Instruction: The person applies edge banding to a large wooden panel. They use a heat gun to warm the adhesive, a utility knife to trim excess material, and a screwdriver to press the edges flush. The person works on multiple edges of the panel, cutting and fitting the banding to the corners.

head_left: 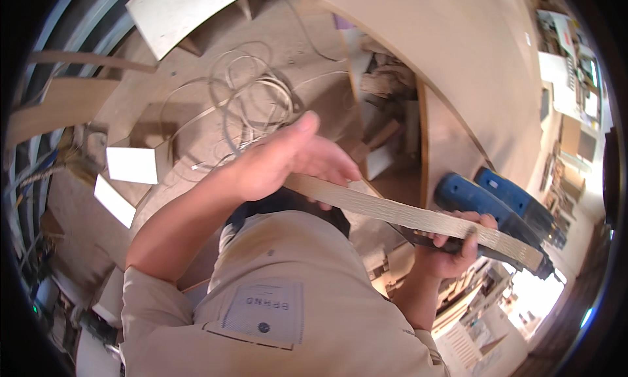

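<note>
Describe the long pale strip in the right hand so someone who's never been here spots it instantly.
Start at the large, flat, tan board filling the upper right, then drop to the two bulky blue and black tools below it. The long, narrow, beige strip slants past their lower left, the right hand around its lower part. Its rough, rippled face sets it apart from them.

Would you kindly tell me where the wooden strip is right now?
In the head view, the wooden strip slants from near centre rightward, from the left hand past the gripping right hand, just below two blue objects.
</note>
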Demonstrator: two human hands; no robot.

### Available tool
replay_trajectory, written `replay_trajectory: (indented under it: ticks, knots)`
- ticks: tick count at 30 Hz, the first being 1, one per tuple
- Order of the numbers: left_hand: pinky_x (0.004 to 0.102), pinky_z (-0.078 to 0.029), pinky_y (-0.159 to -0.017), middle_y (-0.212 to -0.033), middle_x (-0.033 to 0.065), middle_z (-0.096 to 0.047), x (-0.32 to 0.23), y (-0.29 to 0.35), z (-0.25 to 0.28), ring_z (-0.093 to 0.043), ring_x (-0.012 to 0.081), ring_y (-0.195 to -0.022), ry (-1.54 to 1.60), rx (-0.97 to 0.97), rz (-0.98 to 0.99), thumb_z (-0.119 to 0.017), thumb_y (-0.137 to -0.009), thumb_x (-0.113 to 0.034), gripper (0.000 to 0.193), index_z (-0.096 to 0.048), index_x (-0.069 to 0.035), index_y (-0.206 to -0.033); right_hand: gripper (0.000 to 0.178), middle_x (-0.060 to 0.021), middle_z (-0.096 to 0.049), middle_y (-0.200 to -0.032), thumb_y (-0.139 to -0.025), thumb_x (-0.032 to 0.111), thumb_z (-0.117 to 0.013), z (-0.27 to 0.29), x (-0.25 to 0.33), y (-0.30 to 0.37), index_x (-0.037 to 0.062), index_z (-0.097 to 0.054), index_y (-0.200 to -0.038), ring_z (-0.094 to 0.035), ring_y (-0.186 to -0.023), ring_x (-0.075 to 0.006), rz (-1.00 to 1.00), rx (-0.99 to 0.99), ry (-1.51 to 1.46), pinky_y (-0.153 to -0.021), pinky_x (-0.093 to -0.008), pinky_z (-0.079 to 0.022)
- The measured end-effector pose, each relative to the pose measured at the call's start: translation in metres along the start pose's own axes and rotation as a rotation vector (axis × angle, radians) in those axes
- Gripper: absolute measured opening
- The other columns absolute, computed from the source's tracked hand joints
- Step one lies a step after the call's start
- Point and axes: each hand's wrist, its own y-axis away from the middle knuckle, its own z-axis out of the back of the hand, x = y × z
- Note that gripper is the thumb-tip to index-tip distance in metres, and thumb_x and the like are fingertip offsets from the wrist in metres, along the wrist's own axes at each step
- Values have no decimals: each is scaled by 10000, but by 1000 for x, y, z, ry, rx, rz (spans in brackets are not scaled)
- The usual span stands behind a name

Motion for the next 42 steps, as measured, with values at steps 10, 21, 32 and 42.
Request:
replay_trajectory:
  ticks: [10,21,32,42]
  knots:
    - [390,-506,-996,-1073,191,-732,0,8,4,-692,293,-1063,-25,39,-73,-49,-986,-739,1065,-669,102,-1187,372,-85,-605,-858,-927,219,-599,6,-1,0,93,-473,-1253,-566,-563,-172,-34,24,-19,-547,-325,-514]
    - [262,-475,-518,-712,61,-702,-7,4,-16,-654,108,-604,-598,67,-34,-715,-895,-138,181,-730,15,-991,371,-123,-546,-602,-932,196,-509,-9,-7,-8,-91,-455,-1160,-523,-498,-179,67,26,225,-494,-279,-470]
    - [326,-424,-562,-684,111,-624,-6,-10,-33,-518,171,-574,-791,23,-73,-717,-890,-247,264,-673,11,-914,386,-149,-557,-753,-985,204,-516,-1,-2,-11,-18,-446,-1293,-506,-542,-166,9,115,205,-541,-319,-482]
    - [301,-399,-540,-646,75,-588,3,-10,-28,-494,114,-575,-684,0,-83,-738,-885,-185,214,-651,10,-875,395,-136,-597,-733,-962,199,-568,-4,-1,-5,-10,-466,-1281,-521,-582,-164,-43,77,187,-586,-310,-435]
